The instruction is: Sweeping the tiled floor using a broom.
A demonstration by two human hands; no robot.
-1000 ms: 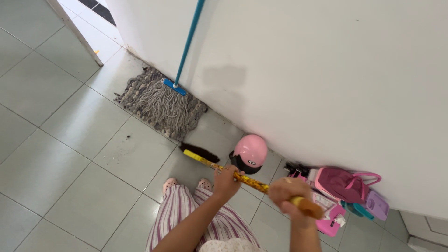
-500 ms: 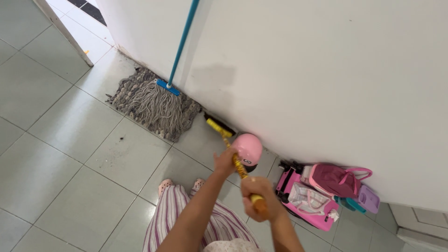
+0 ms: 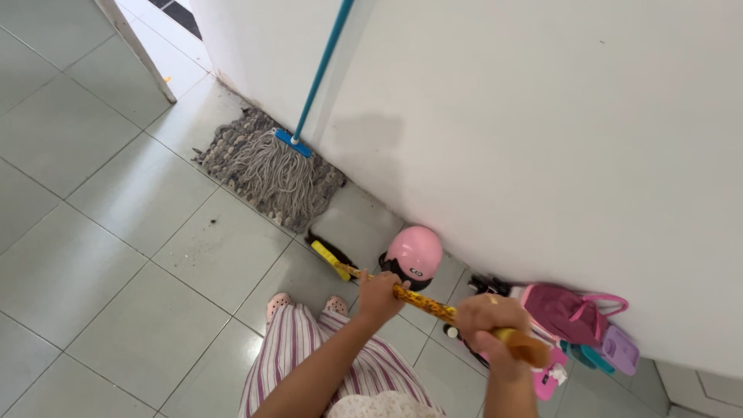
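Both of my hands grip a broom with a yellow patterned handle (image 3: 422, 302). My left hand (image 3: 379, 294) holds it lower down, my right hand (image 3: 491, 321) near its brown top end. The broom's dark bristle head (image 3: 329, 246) rests on the floor tiles between a grey mop (image 3: 279, 166) and a pink helmet (image 3: 414, 254). Small dark specks of dirt (image 3: 213, 222) lie on the tile to the left. My feet in pink slippers (image 3: 280, 302) and striped trousers show below.
The mop has a blue pole (image 3: 321, 66) leaning on the white wall and lies on a grey woven mat (image 3: 224, 139). A pink bag (image 3: 569, 313) and a pink toy case (image 3: 546, 375) sit by the wall at right. A door frame edge (image 3: 143, 54) stands at top left.
The broom head has swung back from the wall base toward me and to the left, now on the open tile. My right hand has moved right and the handle lies flatter.
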